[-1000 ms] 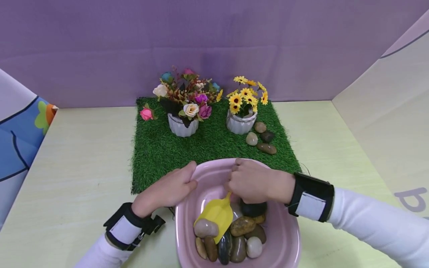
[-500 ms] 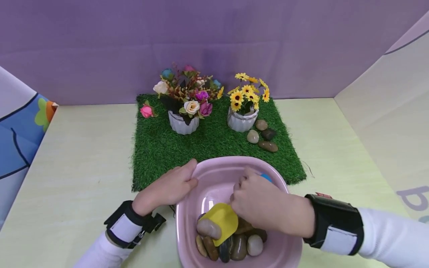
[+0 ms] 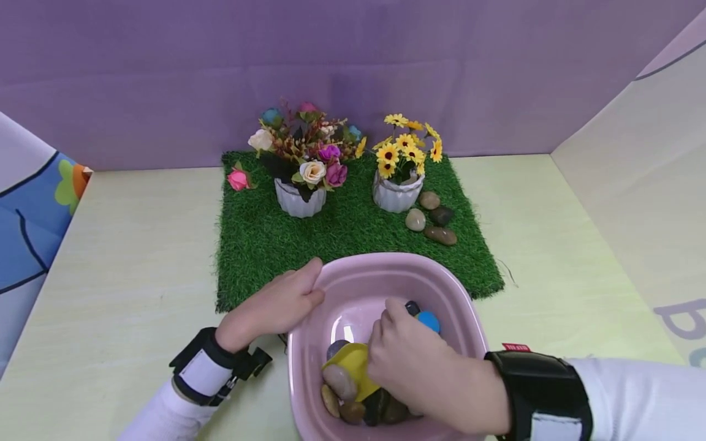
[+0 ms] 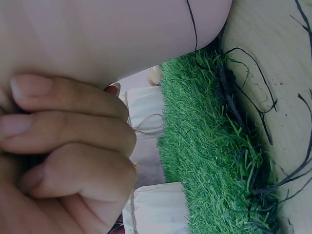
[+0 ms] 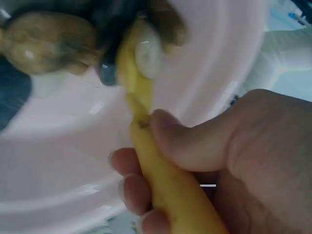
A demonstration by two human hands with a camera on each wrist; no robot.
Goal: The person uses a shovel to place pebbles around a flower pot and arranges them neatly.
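Observation:
My right hand is inside the pink basin, gripping a yellow toy shovel by its handle. In the head view the hand covers most of the shovel, but part of its yellow blade shows. A pale stone lies on the blade's left part. Other smooth stones are gathered around the blade on the basin floor. A round blue piece shows just beyond the right knuckles. With curled fingers my left hand holds the basin's left rim, knuckles outside the wall.
Behind the basin lies a green grass mat. On it stand a pot of mixed flowers, a pot of yellow flowers, several stones and a loose pink flower. A purple cloth hangs behind the table.
My right hand has moved down and toward me in the basin, tilting the shovel with the pale stone on its blade. The blue piece has come into view. My left hand stays on the rim.

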